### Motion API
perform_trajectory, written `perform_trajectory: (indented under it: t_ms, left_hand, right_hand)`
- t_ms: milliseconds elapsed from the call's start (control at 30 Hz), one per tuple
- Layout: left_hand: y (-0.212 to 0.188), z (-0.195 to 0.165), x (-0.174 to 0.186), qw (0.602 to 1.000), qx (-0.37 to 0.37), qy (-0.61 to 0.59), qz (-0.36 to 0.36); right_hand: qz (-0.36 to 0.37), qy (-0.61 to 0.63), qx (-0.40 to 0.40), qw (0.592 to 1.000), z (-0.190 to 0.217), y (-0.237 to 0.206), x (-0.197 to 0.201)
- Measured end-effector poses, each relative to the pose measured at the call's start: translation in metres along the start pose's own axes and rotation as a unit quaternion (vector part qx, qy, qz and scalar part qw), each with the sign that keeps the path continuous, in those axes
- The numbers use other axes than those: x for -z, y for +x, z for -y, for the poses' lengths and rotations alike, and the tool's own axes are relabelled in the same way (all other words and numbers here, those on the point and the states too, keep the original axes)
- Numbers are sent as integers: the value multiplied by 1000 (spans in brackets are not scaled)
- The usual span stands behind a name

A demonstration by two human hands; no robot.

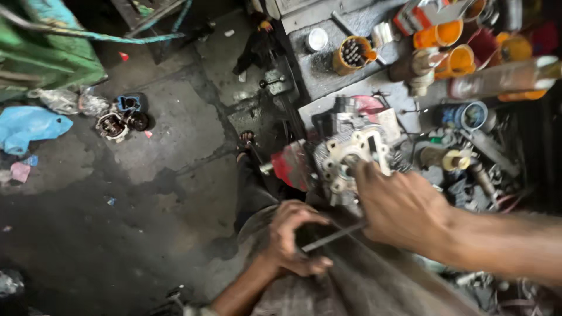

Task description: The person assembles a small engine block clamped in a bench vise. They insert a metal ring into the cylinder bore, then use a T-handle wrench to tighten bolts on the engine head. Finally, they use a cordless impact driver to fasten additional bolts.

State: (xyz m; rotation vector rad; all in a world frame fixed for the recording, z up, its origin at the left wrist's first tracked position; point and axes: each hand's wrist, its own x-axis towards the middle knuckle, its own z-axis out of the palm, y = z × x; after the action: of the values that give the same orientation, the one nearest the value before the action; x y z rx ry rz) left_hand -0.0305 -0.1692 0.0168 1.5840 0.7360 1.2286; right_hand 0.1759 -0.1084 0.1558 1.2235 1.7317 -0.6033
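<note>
Grey cast-metal engine assembly [345,158], finned and bolted, with a pale flange plate across its face, is seen at the near edge of a cluttered dark workbench [328,70], just beside a red clamp-like block [293,165] on its left. Its surfaces look oily and dull, with round bores and bolt holes visible in the pale plate, though motion blur hides the finer detail. The right hand [404,208] is laid against the front of the assembly, fingers curled onto the plate, and a thin dark metal rod [333,237] is held beneath its palm. The left hand [295,240] is closed in a loose fist around the rod's near end, over the grey-clad lap. A slip is judged to be the main risk: with greasy metal and a thin rod, the tool could skid off its seat and the knuckles could be driven into the fins. The assembly could also be tipped off the bench edge if it is levered sideways, since how firmly it is held by the red block cannot be told. Orange plastic cups [448,41] of small parts stand well behind, and could be knocked over by a sudden jerk of the arm. On the stained concrete floor [146,175], a second dismantled engine part [120,120] lies well apart, near a blue plastic bag [29,126].
</note>
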Motion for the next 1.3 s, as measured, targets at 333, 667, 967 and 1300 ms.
perform_trajectory:
  t_ms: [333, 667, 967, 1300]
  left_hand:
    - [190, 49, -88, 966, -64, 3, 249]
    - [233, -6, -110, 895, -4, 93, 436]
    - [117, -66, 5, 799, 66, 203, 562]
    - [35, 35, 5, 995, -96, -15, 10]
  right_hand:
    - [-95, 894, -64, 433, 6, -3, -82]
    - [-340, 923, -51, 173, 13, -26, -111]
    - [-444, 254, 20, 859, -11, -57, -39]
    - [138, 197, -35, 970, 1, -3, 7]
